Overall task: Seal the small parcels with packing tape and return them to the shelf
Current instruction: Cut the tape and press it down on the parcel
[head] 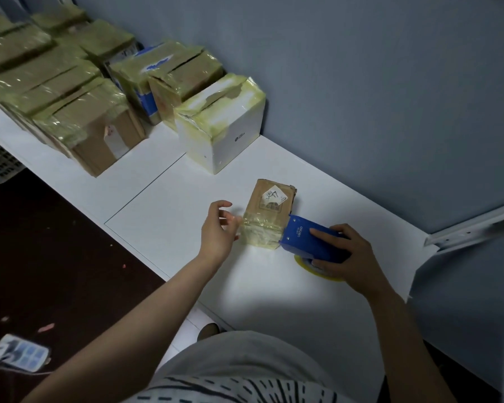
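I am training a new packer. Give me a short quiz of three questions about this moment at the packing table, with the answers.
1. True or false: the right hand grips the blue tape dispenser.
2. Which box stands nearest the small brown parcel? A) the white box B) a red box C) a black box
3. Fill in: the left hand is beside the parcel's end that is wrapped in ____.
Key: 1 true; 2 A; 3 tape.

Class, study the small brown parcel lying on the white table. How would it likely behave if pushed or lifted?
The small brown parcel lies flat and low, so it probably slides rather than tips on the smooth white table. Its glossy tape wrap likely makes it slippery to grip. Its dented cardboard corner suggests it is stiff yet crushable.
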